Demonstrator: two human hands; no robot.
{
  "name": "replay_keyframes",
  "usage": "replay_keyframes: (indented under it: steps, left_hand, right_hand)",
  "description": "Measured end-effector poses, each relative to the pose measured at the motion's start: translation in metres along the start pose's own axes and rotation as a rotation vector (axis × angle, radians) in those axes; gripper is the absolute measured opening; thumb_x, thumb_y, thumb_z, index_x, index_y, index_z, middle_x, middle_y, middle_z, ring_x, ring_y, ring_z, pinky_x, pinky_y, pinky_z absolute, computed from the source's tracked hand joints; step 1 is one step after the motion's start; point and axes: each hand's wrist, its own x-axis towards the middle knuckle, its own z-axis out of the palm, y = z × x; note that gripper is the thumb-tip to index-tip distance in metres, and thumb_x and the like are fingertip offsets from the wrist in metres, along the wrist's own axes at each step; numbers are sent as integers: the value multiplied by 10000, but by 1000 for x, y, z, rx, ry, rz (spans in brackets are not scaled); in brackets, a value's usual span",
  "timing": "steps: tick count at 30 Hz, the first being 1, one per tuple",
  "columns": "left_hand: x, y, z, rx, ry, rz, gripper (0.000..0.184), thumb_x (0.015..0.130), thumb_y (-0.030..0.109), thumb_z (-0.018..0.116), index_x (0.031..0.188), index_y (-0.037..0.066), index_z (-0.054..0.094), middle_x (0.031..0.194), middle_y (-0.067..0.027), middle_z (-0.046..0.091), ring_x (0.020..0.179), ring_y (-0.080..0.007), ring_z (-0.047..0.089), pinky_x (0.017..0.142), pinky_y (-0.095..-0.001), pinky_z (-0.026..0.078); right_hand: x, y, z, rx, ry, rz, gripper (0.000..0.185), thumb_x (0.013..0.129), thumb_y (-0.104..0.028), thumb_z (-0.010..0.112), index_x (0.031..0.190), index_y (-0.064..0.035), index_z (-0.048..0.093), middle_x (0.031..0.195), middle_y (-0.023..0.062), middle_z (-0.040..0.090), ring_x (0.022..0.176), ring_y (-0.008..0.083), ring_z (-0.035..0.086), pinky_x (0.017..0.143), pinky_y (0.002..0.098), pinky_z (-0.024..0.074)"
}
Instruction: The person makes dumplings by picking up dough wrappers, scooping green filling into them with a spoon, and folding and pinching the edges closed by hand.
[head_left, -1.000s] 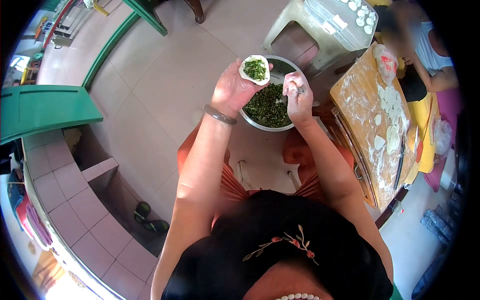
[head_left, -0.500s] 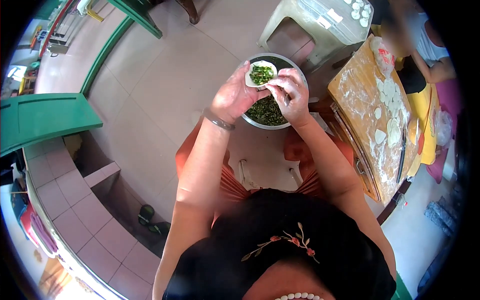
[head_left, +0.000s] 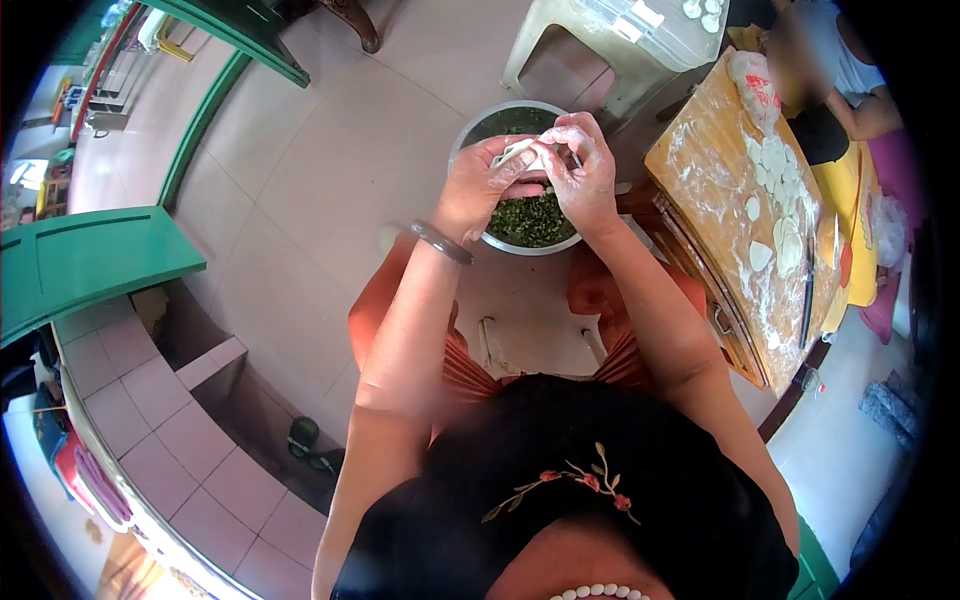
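Note:
Over a metal bowl (head_left: 462, 132) of chopped green filling (head_left: 530, 222), my two hands meet around one dough wrapper (head_left: 516, 156). The wrapper is folded over, and its filling no longer shows. My left hand (head_left: 478, 185), with a bracelet at the wrist, cradles it from the left. The fingers of my right hand (head_left: 583, 172) pinch its right edge. A thin handle seems to stick out by the right fingers, but what it belongs to is hidden.
To the right, a floured wooden table (head_left: 690, 165) bears flat dough rounds (head_left: 775, 175), a plastic bag (head_left: 755, 85) and a dark thin stick. A stool (head_left: 530, 50) with a clear lidded box stands ahead. Another person (head_left: 865, 105) sits beyond the table. A green bench (head_left: 100, 255) is at left.
My right hand has come from beside the bowl to the wrapper in my left hand. The open, filled wrapper is now folded between both hands. The view has shifted slightly.

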Motion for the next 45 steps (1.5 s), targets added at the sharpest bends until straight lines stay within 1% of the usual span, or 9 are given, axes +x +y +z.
replay_keyframes:
  steps: [6,12,18,21,22,25,32,39,45]
  left_hand:
    - [1,-2,-5,59,50,18,308,899,144,623,1146,-15,531,1044,-96,629,937,-204,652,779,-293,567]
    - [4,-9,-10,95,109,101,331,880,133,647,1126,-11,478,998,-89,601,906,-204,653,732,-297,577]
    - [-4,8,-1,186,-28,174,482,867,174,669,1248,-40,465,1046,-109,620,831,-193,664,671,-264,565]
    - [-5,11,-3,225,-106,147,520,874,253,666,1270,-34,487,1007,-99,646,766,-159,666,616,-240,538]
    - [-5,10,-1,282,-91,193,515,885,335,642,1239,-21,529,868,-56,651,672,-115,635,556,-221,491]
    - [-6,9,-2,360,-119,128,493,877,363,647,1192,-7,564,784,-55,619,587,-94,578,525,-227,481]
    - [-4,2,6,645,-68,216,512,947,365,516,1303,-1,478,699,-48,591,537,-109,543,527,-258,475]
    - [-5,0,4,803,-53,274,480,1000,362,368,1318,18,471,642,-42,585,534,-97,554,532,-249,464]
    - [-5,-3,5,644,-8,286,452,1012,310,327,1205,-29,554,633,-25,590,497,-79,522,502,-225,438]
  right_hand:
    - [5,-16,-3,13,-47,110,248,752,108,602,948,-42,612,1022,69,510,722,97,498,619,209,411]
    - [-1,0,0,8,-85,-1,212,789,101,567,949,-30,613,1047,73,510,828,134,535,701,231,438]
    - [4,-15,-3,210,-41,93,101,832,88,561,907,19,567,944,98,567,834,148,554,740,247,449]
    - [4,-18,-8,308,-24,127,120,822,98,554,893,3,575,894,101,611,817,185,587,735,280,468]
    - [4,-18,-9,329,-20,143,130,816,101,559,901,4,575,864,97,616,798,189,591,733,282,469]
    - [6,-19,-11,320,-74,128,133,812,102,563,902,5,579,868,100,617,802,188,592,734,277,468]
    - [9,-28,-13,138,-104,191,118,791,57,624,882,-17,629,797,45,628,684,121,574,620,246,457]
    - [6,-22,-14,115,-116,202,111,816,37,604,913,-9,633,797,70,630,708,141,588,659,260,470]
    - [9,-24,-12,169,29,153,134,878,21,524,967,24,624,797,82,620,746,140,590,728,268,478]
